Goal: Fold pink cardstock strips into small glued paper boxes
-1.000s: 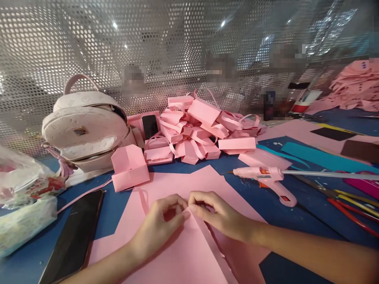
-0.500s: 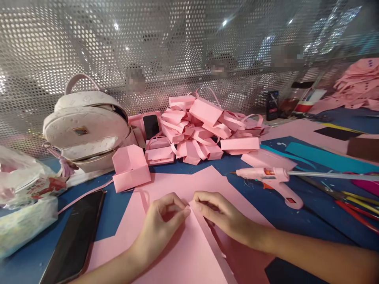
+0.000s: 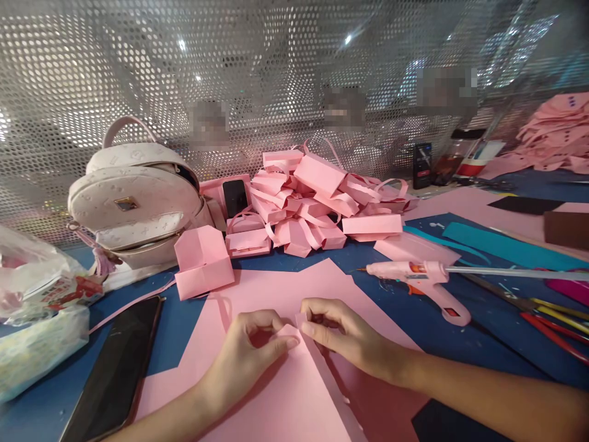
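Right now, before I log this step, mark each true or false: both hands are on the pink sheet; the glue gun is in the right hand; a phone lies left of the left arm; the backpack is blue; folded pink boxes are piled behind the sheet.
1. Both the left hand and the right hand pinch the pink sheet at its far corner: true.
2. The glue gun is in the right hand: false; it lies on the table, apart from that hand.
3. A phone lies left of the left arm: true.
4. The backpack is blue: false; it is pale pink.
5. Folded pink boxes are piled behind the sheet: true.
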{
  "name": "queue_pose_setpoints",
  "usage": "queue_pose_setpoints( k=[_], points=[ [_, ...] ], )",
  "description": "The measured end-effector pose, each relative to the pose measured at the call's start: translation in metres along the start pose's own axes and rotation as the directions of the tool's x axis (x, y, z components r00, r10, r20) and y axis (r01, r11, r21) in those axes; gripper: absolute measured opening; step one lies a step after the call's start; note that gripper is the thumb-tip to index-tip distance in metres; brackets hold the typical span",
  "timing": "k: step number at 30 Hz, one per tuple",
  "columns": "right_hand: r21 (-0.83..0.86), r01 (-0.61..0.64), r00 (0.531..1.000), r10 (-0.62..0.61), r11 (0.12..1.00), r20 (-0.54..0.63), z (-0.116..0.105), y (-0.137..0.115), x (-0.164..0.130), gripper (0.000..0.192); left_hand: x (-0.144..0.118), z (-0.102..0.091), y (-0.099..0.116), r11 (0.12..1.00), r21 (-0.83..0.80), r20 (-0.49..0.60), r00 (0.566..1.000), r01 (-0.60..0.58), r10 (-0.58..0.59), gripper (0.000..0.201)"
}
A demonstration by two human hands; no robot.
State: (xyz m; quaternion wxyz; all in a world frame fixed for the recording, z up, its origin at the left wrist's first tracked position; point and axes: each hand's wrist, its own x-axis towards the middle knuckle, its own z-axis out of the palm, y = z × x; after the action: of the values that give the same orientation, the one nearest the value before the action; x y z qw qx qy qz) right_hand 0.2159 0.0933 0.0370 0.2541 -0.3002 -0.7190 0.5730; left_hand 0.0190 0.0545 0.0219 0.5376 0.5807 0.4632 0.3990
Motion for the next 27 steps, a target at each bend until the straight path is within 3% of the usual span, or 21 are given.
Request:
queue_pose_setpoints(
  k=[10,20,27],
  points=[
    [0.044,0.007,1.000,-0.007,0.999,-0.002,-0.0019,-0.0002,-0.0004,0.037,-0.0001,0.0009,0.0029,1.000,-0.010,-0.032,0.999,0.023,-0.024,0.023],
    [0.047,0.031,0.997,-0.034,0.998,0.068,-0.0053,0.0061,-0.0010,0.037,-0.0018,-0.0007,0.0016,1.000,-0.021,-0.038,0.999,0.006,-0.007,0.022],
    [0.061,-0.026,0.996,0.021,0.998,0.083,-0.0042,0.0055,-0.0017,0.037,-0.0004,-0.0011,0.0002,1.000,-0.009,-0.054,0.998,0.008,-0.008,0.024]
  ],
)
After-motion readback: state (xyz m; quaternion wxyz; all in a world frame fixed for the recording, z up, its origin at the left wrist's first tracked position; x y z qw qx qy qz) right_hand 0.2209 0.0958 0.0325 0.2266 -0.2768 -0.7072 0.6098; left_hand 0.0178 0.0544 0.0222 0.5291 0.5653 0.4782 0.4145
